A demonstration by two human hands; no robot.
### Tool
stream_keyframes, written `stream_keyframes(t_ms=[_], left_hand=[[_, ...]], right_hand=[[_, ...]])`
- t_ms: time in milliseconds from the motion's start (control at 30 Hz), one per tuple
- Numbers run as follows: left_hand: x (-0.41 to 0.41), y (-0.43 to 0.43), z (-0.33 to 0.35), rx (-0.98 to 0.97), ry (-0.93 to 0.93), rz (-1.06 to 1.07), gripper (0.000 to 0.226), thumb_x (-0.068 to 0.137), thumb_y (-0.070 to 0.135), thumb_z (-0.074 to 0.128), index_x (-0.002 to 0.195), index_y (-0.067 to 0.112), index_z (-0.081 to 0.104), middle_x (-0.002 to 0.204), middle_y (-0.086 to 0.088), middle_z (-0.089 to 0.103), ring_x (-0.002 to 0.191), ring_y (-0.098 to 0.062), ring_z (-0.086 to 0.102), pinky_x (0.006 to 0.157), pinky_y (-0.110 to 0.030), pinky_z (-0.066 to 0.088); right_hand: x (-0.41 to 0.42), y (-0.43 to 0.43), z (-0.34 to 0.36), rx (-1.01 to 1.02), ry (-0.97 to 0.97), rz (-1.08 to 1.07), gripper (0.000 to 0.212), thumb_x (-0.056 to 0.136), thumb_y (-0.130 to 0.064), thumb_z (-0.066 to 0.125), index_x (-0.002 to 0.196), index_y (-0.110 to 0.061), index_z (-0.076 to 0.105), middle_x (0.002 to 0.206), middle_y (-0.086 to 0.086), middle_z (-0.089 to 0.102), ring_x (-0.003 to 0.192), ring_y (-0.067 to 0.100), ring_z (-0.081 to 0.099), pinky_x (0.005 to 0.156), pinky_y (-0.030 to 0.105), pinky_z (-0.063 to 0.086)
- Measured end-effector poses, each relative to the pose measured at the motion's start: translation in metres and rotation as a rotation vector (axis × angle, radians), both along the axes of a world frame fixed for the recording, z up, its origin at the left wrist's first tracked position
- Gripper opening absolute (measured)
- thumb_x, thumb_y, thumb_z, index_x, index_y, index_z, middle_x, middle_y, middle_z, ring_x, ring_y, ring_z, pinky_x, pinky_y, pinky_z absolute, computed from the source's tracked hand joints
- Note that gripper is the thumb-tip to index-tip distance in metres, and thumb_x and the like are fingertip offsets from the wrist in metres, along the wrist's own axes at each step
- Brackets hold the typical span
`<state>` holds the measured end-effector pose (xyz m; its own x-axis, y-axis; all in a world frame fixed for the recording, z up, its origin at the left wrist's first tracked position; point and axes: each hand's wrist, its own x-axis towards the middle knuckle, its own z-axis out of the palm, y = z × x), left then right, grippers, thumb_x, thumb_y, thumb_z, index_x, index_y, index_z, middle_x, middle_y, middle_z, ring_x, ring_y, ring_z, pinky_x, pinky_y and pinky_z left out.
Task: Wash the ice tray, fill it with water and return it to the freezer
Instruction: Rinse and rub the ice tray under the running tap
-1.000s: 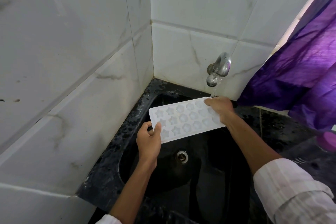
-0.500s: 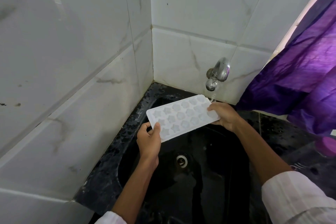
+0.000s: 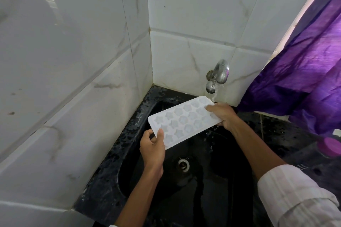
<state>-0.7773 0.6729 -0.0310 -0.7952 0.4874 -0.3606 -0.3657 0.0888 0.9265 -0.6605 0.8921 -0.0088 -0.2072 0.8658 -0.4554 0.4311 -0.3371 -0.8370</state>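
- Head view: my left hand [image 3: 152,148] and right hand [image 3: 224,114] clamp the ice tray [image 3: 184,120] ends.
- I think it is better to pass every cup under the tap [image 3: 219,73] stream, with the tray tilted to drain.

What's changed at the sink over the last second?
The right hand slid its grip off the far right corner of the ice tray toward the near side of that end, so the corner is uncovered and water from the tap lands on it. The tray's right end rose slightly toward the tap. Unchanged: the left hand grips the near left corner, tray over the black sink.
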Motion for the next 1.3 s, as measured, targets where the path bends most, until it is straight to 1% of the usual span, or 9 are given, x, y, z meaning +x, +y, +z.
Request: stream_keyframes(t_ms=[100, 167, 233, 500, 633, 867, 1067, 1133, 1300], left_hand=[[0.002, 0.000, 0.001, 0.007, 0.001, -0.007, 0.005, 0.099, 0.022, 0.063, 0.101, 0.017, 0.063, 0.090, -0.003, 0.078, 0.090, -0.020, 0.076, 0.083, -0.045, 0.062], [0.003, 0.000, 0.003, 0.013, -0.003, -0.008, 0.003, 0.099, 0.022, 0.063, 0.100, 0.019, 0.063, 0.089, -0.003, 0.078, 0.089, -0.020, 0.076, 0.083, -0.046, 0.062], [0.004, 0.000, 0.003, 0.014, 0.003, -0.002, 0.004, 0.099, 0.023, 0.063, 0.100, 0.019, 0.063, 0.090, -0.003, 0.078, 0.088, -0.019, 0.076, 0.082, -0.045, 0.062], [0.002, -0.004, 0.005, 0.031, 0.024, -0.001, 0.007, 0.099, 0.021, 0.063, 0.103, 0.015, 0.062, 0.087, -0.002, 0.078, 0.087, -0.018, 0.076, 0.076, -0.038, 0.062], [0.006, -0.005, 0.004, 0.035, -0.003, -0.018, 0.006, 0.099, 0.021, 0.064, 0.102, 0.016, 0.063, 0.087, -0.003, 0.079, 0.087, -0.019, 0.076, 0.082, -0.043, 0.062], [0.006, -0.008, 0.005, 0.034, 0.013, -0.015, 0.005, 0.099, 0.021, 0.064, 0.103, 0.018, 0.063, 0.089, -0.003, 0.078, 0.086, -0.017, 0.076, 0.078, -0.038, 0.063], [0.011, -0.009, 0.005, 0.049, -0.006, -0.036, 0.008, 0.099, 0.020, 0.064, 0.105, 0.016, 0.062, 0.091, -0.004, 0.079, 0.086, -0.016, 0.076, 0.081, -0.041, 0.063], [0.010, -0.009, 0.004, 0.044, 0.002, -0.012, 0.007, 0.098, 0.021, 0.064, 0.104, 0.017, 0.062, 0.090, -0.003, 0.078, 0.087, -0.017, 0.076, 0.083, -0.043, 0.062], [0.006, -0.008, 0.006, 0.066, -0.037, 0.037, 0.005, 0.099, 0.019, 0.064, 0.102, 0.016, 0.062, 0.091, -0.005, 0.078, 0.090, -0.022, 0.076, 0.084, -0.046, 0.062]], right_hand=[[-0.004, -0.001, 0.001, 0.053, -0.048, -0.037, 0.011, 0.085, -0.016, 0.072, 0.086, -0.009, 0.064, 0.090, 0.008, 0.067, 0.074, 0.020, 0.063, 0.063, 0.029, 0.051], [-0.006, -0.001, -0.002, 0.124, -0.120, -0.056, 0.015, 0.083, -0.021, 0.072, 0.086, -0.008, 0.068, 0.084, 0.005, 0.066, 0.069, 0.018, 0.060, 0.060, 0.026, 0.047], [-0.008, -0.001, -0.005, 0.149, -0.119, -0.066, 0.023, 0.082, -0.025, 0.073, 0.089, -0.004, 0.070, 0.084, 0.006, 0.068, 0.075, 0.021, 0.064, 0.067, 0.030, 0.052], [-0.005, 0.003, -0.003, -0.040, 0.020, -0.010, 0.013, 0.082, -0.016, 0.075, 0.088, -0.008, 0.067, 0.102, 0.016, 0.072, 0.095, 0.034, 0.070, 0.087, 0.048, 0.058], [-0.006, 0.000, -0.004, 0.063, -0.040, -0.059, 0.016, 0.084, -0.018, 0.075, 0.078, -0.009, 0.064, 0.084, 0.007, 0.066, 0.073, 0.020, 0.062, 0.068, 0.029, 0.052], [-0.002, -0.001, -0.004, 0.038, 0.003, -0.037, 0.014, 0.085, -0.016, 0.075, 0.081, -0.009, 0.063, 0.086, 0.008, 0.067, 0.079, 0.023, 0.063, 0.082, 0.040, 0.056], [-0.004, -0.001, -0.006, 0.090, -0.062, -0.068, 0.018, 0.082, -0.019, 0.077, 0.083, -0.006, 0.066, 0.083, 0.009, 0.066, 0.076, 0.022, 0.062, 0.076, 0.035, 0.054], [-0.002, -0.003, -0.007, 0.078, 0.002, -0.049, 0.019, 0.082, -0.020, 0.077, 0.080, -0.007, 0.064, 0.085, 0.008, 0.068, 0.077, 0.022, 0.064, 0.077, 0.035, 0.054], [0.006, -0.009, -0.005, -0.164, 0.419, -0.018, 0.026, 0.090, -0.015, 0.068, 0.112, -0.001, 0.068, 0.110, 0.014, 0.073, 0.094, 0.025, 0.070, 0.074, 0.036, 0.059]])
